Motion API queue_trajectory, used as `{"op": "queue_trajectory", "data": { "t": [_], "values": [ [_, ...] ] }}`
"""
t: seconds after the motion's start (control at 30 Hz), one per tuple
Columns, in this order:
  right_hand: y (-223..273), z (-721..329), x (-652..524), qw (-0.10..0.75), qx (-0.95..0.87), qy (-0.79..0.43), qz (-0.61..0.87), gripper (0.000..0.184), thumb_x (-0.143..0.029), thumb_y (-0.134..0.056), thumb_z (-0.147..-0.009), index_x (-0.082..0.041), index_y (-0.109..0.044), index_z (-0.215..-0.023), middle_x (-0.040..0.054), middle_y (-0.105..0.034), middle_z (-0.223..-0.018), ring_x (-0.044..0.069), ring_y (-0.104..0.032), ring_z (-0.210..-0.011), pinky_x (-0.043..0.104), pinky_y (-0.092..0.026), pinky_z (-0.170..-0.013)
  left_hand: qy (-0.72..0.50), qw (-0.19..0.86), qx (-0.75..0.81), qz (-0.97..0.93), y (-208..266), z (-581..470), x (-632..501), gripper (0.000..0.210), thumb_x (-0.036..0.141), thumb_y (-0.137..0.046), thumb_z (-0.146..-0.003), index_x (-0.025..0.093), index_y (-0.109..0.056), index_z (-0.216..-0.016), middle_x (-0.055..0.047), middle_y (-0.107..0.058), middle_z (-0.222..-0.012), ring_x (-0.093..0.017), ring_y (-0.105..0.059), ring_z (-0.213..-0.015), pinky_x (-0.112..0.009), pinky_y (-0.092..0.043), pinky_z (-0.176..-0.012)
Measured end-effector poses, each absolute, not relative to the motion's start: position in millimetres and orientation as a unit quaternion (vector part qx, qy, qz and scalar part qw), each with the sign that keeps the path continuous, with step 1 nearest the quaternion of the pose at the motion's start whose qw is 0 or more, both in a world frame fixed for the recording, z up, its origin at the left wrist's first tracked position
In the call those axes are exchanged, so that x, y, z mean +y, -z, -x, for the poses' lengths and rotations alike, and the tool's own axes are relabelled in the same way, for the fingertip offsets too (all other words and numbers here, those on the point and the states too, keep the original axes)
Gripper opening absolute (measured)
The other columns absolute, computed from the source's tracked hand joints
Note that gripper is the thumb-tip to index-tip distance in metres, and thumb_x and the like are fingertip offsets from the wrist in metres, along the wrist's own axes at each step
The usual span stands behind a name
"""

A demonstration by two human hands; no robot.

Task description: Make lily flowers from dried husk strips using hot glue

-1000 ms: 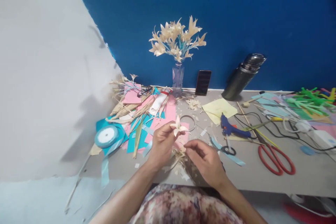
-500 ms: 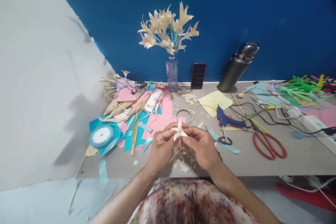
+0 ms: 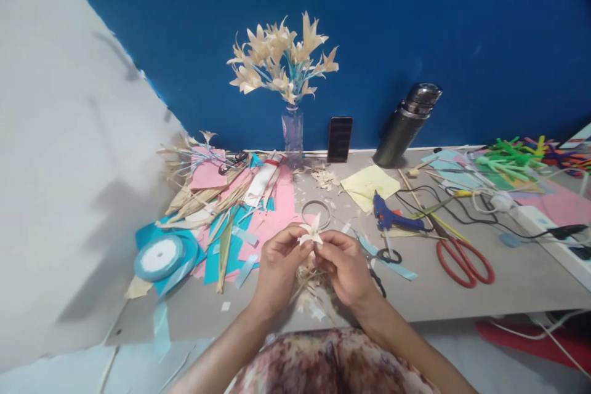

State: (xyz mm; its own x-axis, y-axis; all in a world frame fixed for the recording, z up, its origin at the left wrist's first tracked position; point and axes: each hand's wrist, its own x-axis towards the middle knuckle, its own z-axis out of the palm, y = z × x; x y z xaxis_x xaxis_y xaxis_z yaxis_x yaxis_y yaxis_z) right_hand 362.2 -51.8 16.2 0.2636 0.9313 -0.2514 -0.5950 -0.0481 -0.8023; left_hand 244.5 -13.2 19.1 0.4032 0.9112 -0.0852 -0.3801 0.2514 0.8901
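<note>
A small cream flower (image 3: 311, 231) with pointed petals is pinched between my two hands, above the front part of the table. My left hand (image 3: 282, 258) closes thumb and fingers on its left side. From the right, my right hand (image 3: 342, 261) grips its lower part with bent fingers. The stem end is hidden by my fingers. Just behind the flower lies a roll of tape (image 3: 316, 202), partly covered. Under my hands is a pile of dry scraps (image 3: 310, 286).
Similar flowers (image 3: 277, 52) stand in a clear bottle (image 3: 292, 135) by the blue wall. A phone (image 3: 340, 139) and a flask (image 3: 406, 126) lean there. Rightward lie a glue gun (image 3: 394, 215) and red-handled scissors (image 3: 464, 258); leftward, a ribbon spool (image 3: 159, 255) and coloured paper (image 3: 272, 231).
The flower has tilted a little, its petals now facing more upward in my fingers. Both hands keep their hold. The whole view has shifted slightly.
</note>
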Motion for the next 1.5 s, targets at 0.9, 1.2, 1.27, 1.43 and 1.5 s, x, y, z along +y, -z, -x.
{"op": "queue_trajectory", "data": {
  "t": [0.9, 1.2, 1.27, 1.43, 1.5],
  "values": [
    [3.6, -397.3, -63.3, 0.546, -0.552, -0.343, 0.529, 0.051, -0.052, -0.036, -0.103, -0.022, -0.069, -0.128, 0.0111, -0.073, -0.123, 0.026, -0.069, -0.112, 0.034, -0.056, -0.095, -0.347, 0.750, 0.282, -0.487, -32.9, -258.3, -19.5, 0.022, 0.031, -0.077, -0.076, 0.017, -0.061, -0.077, -0.005, -0.068, -0.079, -0.011, -0.056, -0.059, -0.023, -0.046, -0.059],
    [29.3, -451.0, -117.9, 0.438, -0.469, -0.175, 0.747, 0.041, -0.055, -0.052, -0.095, -0.021, -0.076, -0.091, -0.0011, -0.064, -0.054, 0.015, -0.063, -0.046, 0.019, -0.051, -0.046, -0.536, 0.422, 0.521, -0.512, -49.1, -151.5, 31.4, 0.008, 0.026, -0.076, -0.078, 0.020, -0.071, -0.079, -0.005, -0.071, -0.081, -0.021, -0.066, -0.082, -0.030, -0.053, -0.073],
    [37.1, -459.7, -131.3, 0.443, -0.444, -0.138, 0.767, 0.042, -0.056, -0.059, -0.089, -0.020, -0.074, -0.104, 0.0042, -0.076, -0.079, 0.019, -0.072, -0.064, 0.018, -0.054, -0.050, -0.549, 0.518, 0.506, -0.418, -55.7, -135.3, 41.7, 0.020, 0.030, -0.082, -0.072, 0.017, -0.068, -0.074, -0.001, -0.066, -0.070, -0.014, -0.059, -0.060, -0.024, -0.049, -0.055],
    [43.3, -460.2, -154.8, 0.410, -0.459, -0.153, 0.773, 0.042, -0.060, -0.056, -0.090, -0.023, -0.076, -0.096, 0.0012, -0.075, -0.073, 0.016, -0.069, -0.058, 0.018, -0.054, -0.054, -0.540, 0.634, 0.395, -0.388, -73.7, -143.8, 44.6, 0.030, 0.031, -0.089, -0.066, 0.015, -0.065, -0.075, 0.003, -0.061, -0.067, -0.003, -0.044, -0.042, -0.017, -0.036, -0.043],
    [40.5, -456.5, -160.5, 0.407, -0.444, -0.158, 0.783, 0.048, -0.062, -0.047, -0.095, -0.024, -0.075, -0.093, -0.0026, -0.063, -0.055, 0.014, -0.060, -0.047, 0.020, -0.051, -0.051, -0.536, 0.613, 0.408, -0.412, -72.0, -159.3, 42.9, 0.029, 0.029, -0.088, -0.066, 0.016, -0.064, -0.074, 0.001, -0.065, -0.067, -0.006, -0.050, -0.045, -0.018, -0.039, -0.045]
  ]
}}
